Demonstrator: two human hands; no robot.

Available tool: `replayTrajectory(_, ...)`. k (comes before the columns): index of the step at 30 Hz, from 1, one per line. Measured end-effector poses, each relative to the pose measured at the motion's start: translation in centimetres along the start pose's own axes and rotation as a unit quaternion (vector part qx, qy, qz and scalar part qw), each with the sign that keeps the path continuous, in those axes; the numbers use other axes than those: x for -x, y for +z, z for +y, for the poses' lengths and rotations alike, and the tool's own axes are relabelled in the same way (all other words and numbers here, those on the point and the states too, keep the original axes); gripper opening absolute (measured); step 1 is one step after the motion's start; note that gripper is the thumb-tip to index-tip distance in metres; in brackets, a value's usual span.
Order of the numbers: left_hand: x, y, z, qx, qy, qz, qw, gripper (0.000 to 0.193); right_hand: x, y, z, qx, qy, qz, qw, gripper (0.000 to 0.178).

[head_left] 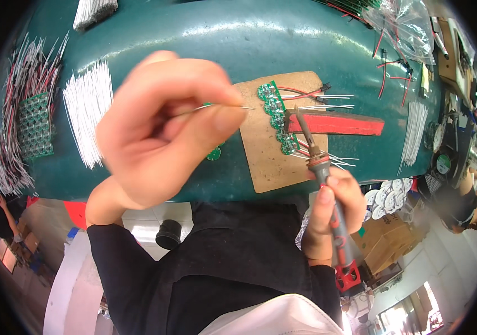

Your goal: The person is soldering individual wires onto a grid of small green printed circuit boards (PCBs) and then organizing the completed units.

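My left hand [166, 123], close to the camera and slightly blurred, pinches a thin strand of solder wire [196, 109] between thumb and forefinger. Its short tip pokes out toward the boards. In my right hand [336, 204] is a soldering iron [321, 167], its metal tip pointing up and away, over the red bar. A column of small green circuit boards [277, 119] lies on a brown board [269, 167], with red, black and white wires running off to the right. The red bar [339, 124] lies across those wires, its left end against the circuit boards.
White wires lie in bundles at the left [87, 111] and right [414, 131] of the green table [194, 50]. A green board panel [36, 125] rests among red, black and white wires. A clear plastic bag [406, 28] is at the far right.
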State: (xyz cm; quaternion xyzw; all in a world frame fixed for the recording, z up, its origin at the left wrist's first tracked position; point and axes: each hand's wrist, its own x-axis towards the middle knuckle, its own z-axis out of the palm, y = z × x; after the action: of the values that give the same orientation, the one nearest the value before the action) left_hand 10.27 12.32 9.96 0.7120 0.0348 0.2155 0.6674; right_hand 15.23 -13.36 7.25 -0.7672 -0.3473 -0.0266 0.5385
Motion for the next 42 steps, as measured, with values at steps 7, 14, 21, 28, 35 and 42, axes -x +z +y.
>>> replayTrajectory(7, 0.5, 1.8, -3.5, -0.153, -0.057, -0.069, 0.984, 0.009, 0.5, 0.2, 0.0, -0.083, 0.077, 0.014, 0.993, 0.018)
replayTrajectory(14, 1.8, 2.9, -6.1, -0.261, 0.017, -0.131, 0.956, 0.015, 0.9, 1.2, 0.4, 0.001, 0.01, -0.013, 1.0, 0.019)
replayTrajectory(21, 1.8, 3.1, -6.3, -0.327, 0.061, -0.129, 0.934, 0.015, 0.4, 1.2, 0.2, 0.009, 0.009, -0.041, 0.999, 0.02)
replayTrajectory(28, 1.9, 3.2, -6.3, -0.3, 0.061, -0.098, 0.947, 0.015, -0.1, 1.0, 0.2, 0.01, -0.001, -0.04, 0.999, 0.018)
replayTrajectory(35, 1.7, 2.9, -6.7, -0.294, 0.062, -0.086, 0.95, 0.015, -0.9, -0.5, 1.1, -0.153, 0.178, -0.009, 0.972, 0.019)
replayTrajectory(42, 1.8, 2.9, -6.7, -0.322, 0.07, -0.098, 0.939, 0.016, -1.4, -0.2, 1.9, -0.127, 0.162, -0.045, 0.978, 0.017)
